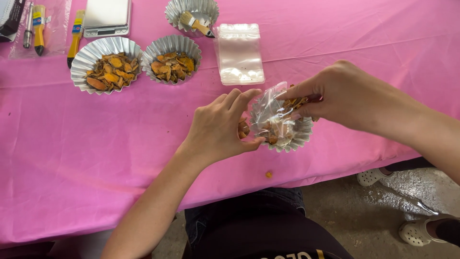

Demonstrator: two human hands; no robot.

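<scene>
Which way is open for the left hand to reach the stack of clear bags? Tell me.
Probably yes: the left hand would go forward and slightly right over bare pink tablecloth to the stack of clear bags. However, it is currently holding the small clear bag.

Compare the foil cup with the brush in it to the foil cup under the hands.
The foil cup at the top holds only a small brush; the foil cup near the table edge holds orange-brown dried slices. The top cup stands untouched, while the near cup is partly covered by a clear bag held by the left hand and right hand. Both are silver and fluted.
</scene>
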